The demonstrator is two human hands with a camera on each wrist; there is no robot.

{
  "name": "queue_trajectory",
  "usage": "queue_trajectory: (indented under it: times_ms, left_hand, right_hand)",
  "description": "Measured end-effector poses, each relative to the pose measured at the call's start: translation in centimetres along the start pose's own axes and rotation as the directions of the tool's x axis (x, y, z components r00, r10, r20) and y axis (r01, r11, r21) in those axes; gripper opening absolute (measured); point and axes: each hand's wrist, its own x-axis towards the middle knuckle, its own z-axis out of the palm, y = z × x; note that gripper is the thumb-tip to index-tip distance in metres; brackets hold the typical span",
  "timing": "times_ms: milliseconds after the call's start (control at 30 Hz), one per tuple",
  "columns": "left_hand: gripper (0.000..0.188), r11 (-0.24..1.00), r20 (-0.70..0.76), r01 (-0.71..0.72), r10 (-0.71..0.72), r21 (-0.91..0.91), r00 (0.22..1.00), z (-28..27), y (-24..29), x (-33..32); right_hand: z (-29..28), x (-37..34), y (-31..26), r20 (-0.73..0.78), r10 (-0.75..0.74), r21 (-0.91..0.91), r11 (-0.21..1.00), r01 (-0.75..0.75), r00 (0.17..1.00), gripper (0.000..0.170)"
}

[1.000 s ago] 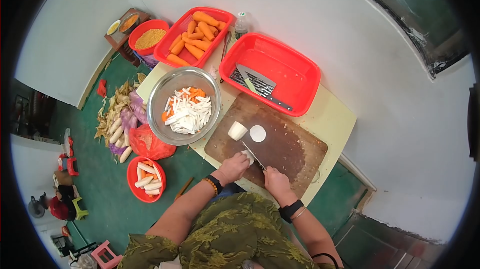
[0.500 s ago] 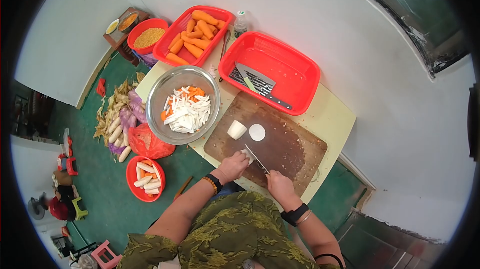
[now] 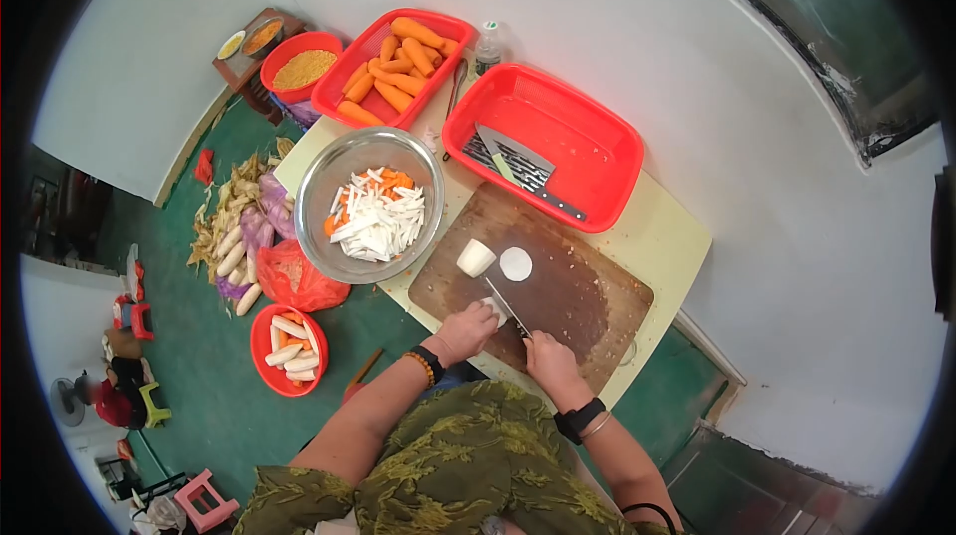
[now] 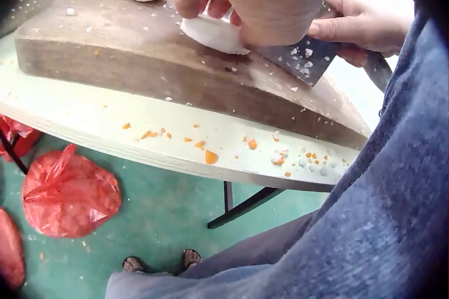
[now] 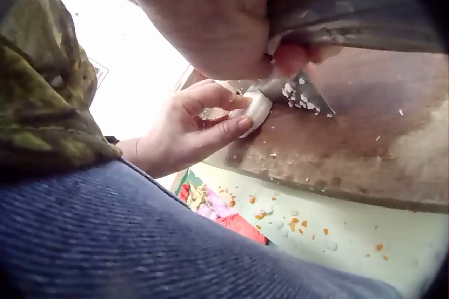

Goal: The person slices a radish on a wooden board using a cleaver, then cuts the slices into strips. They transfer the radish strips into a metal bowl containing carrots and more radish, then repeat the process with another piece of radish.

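Observation:
My left hand holds a piece of white radish down on the wooden cutting board, its fingers and thumb curled round the piece. In my right hand is the handle of a broad knife, gripped in curled fingers. The knife blade, flecked with white bits, stands against the radish piece beside my left fingers. Farther up the board lie a thick radish chunk and a round white slice, apart from both hands.
A steel bowl of cut white and orange sticks stands left of the board. Behind are a red basket holding another knife and a red basket of carrots. A bottle stands between them. Orange scraps lie along the table edge.
The knife in my right hand tilted up and out over the board, then came back closer to my left hand. My left hand keeps its hold on the radish piece. The head view has shifted slightly.

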Motion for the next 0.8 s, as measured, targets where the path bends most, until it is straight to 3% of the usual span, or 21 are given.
queue_trajectory:
  times_ms: [267, 567, 700, 800]
  left_hand:
    - [0.014, 1.000, -0.003, -0.001, 0.001, 0.017, 1.000, 0.2, -0.1, -0.2]
    - [0.019, 1.000, 0.036, 0.008, -0.007, -0.012, 0.999, 0.6, -0.3, -0.5]
    - [0.019, 1.000, 0.006, -0.005, 0.005, -0.023, 1.000, 0.7, -0.4, -0.5]
    - [0.020, 1.000, -0.002, -0.004, 0.004, -0.029, 1.000, 0.6, -0.6, -0.7]
  right_hand:
    - [-0.8, -0.8, -0.4, 0.001, 0.016, 0.011, 1.000, -0.016, 1.000, 0.019]
    - [-2.0, -1.6, -0.1, 0.105, 0.047, -0.019, 0.999, -0.045, 0.993, 0.020]
    - [0.6, 0.3, 0.0, 0.062, 0.020, -0.004, 1.000, -0.020, 0.998, 0.021]
    - [0.6, 0.9, -0.7, 0.089, 0.085, 0.009, 0.996, -0.086, 0.992, 0.021]
